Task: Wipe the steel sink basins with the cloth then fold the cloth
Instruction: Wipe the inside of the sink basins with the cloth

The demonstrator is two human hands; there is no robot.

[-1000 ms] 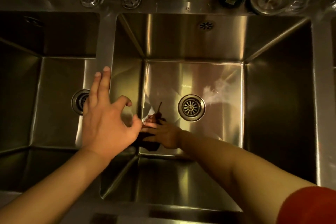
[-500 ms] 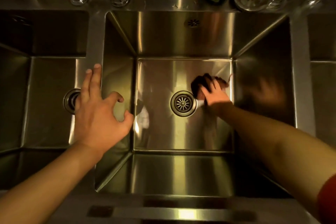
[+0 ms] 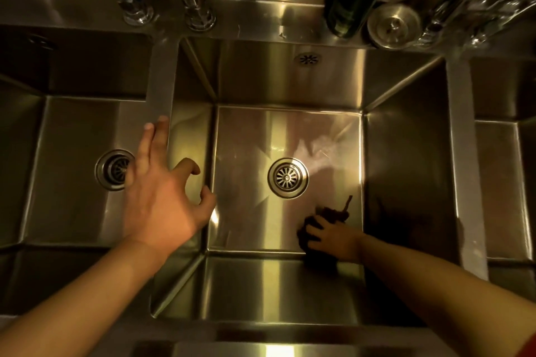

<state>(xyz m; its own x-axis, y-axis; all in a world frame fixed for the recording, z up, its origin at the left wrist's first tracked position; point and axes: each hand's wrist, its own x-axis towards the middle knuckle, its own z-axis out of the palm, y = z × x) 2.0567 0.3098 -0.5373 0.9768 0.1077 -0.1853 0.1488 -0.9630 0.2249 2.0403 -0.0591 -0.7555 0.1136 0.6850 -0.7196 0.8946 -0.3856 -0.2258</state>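
Cloth [image 3: 329, 216] sits bunched under my right hand [image 3: 333, 238], down on the floor of the middle basin [image 3: 246, 217] in its near right corner, close to where floor meets the front wall. My fingers curl over the wad and press it onto the steel; a thin tail of fabric sticks up and away from the hand toward the far side. The cloth is dark, brownish, crumpled, with no flat edge that I can make out.

Going from the left: the left basin [image 3: 66, 182] is brushed steel with a round ribbed drain [image 3: 114, 169] in its floor. My left hand [image 3: 162, 197] hovers over the divider [image 3: 162, 87] between the two basins, two fingers stretched forward along that steel strip, forefinger and thumb loosely bent, holding nothing; whether it touches the divider I cannot tell. Behind the divider, chrome tap bases [image 3: 168, 13] stand on the back ledge.

The middle basin is square, with sharp folded corners and a mirror sheen. Its round strainer drain [image 3: 288, 178] lies at the centre of the floor, well apart from the cloth, and a pale hazy smear [image 3: 319, 153] marks the steel just beyond and right of that drain. A small overflow grille [image 3: 307, 59] sits on the back wall.

Further right on the ledge, a dark bottle [image 3: 346, 9] stands beside a round steel cup [image 3: 393, 24]. A third basin [image 3: 501, 182] shows at the right edge.
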